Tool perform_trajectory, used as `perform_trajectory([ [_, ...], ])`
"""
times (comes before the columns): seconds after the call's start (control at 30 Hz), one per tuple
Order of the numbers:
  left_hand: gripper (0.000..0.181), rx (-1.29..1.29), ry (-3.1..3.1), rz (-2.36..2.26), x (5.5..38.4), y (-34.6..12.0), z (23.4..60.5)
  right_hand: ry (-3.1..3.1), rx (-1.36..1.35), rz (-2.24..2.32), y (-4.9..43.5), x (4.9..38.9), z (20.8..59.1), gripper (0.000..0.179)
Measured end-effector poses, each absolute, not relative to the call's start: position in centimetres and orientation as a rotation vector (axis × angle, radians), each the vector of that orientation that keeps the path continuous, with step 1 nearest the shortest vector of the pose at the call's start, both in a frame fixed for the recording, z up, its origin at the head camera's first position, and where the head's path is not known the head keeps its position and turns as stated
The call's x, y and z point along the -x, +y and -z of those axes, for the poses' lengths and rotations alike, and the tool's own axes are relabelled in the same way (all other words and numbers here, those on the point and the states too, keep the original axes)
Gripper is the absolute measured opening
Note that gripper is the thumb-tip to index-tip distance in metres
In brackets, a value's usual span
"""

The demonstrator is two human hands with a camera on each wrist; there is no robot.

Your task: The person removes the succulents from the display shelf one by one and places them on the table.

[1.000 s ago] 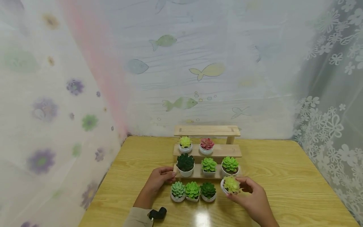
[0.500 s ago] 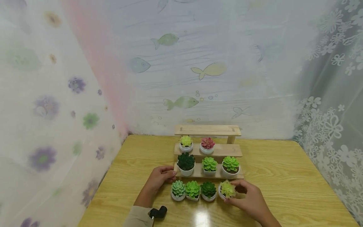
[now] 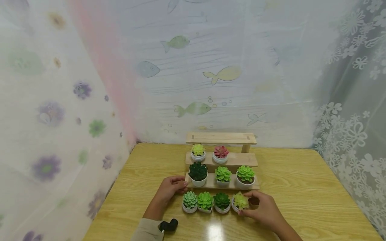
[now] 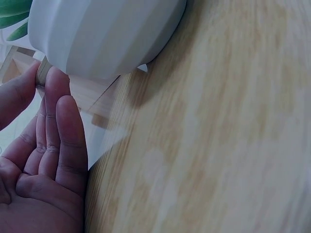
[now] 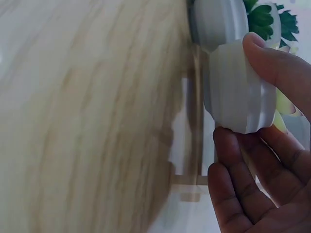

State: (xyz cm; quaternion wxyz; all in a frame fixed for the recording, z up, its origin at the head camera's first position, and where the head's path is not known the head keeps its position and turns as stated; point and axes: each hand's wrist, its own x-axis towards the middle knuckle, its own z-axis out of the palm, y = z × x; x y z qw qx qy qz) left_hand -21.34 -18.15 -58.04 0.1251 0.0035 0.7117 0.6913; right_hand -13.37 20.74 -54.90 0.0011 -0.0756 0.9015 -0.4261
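Observation:
My right hand (image 3: 262, 208) grips a pale yellow potted succulent (image 3: 241, 202) by its white pot, at the right end of a front row of small succulents. In the right wrist view the thumb is on one side of that pot (image 5: 233, 87) and the fingers on the other. At the stand's left, my left hand (image 3: 169, 190) pinches the end of the lowest board of a wooden tiered plant stand (image 3: 221, 138). The left wrist view has thumb and forefinger on the board end (image 4: 43, 72), beside a ribbed white pot (image 4: 107, 36).
In the front row are a pale green succulent (image 3: 190, 201), a bright green one (image 3: 205, 201) and a dark green one (image 3: 221, 202). The lowest board holds a dark succulent (image 3: 198, 172) and two green ones; the middle board has a yellow (image 3: 198, 150) and a red one (image 3: 221, 152).
My right hand has moved left with the pale yellow succulent, bringing it beside the dark green one in the front row. The left hand keeps its hold on the stand.

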Motion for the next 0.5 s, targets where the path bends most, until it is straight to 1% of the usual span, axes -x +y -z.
perform_trajectory([
  [0.5,0.047,-0.013,2.090,-2.022,21.09,-17.98,57.79,2.808,0.194,1.333,20.81,13.89,55.61,0.057],
])
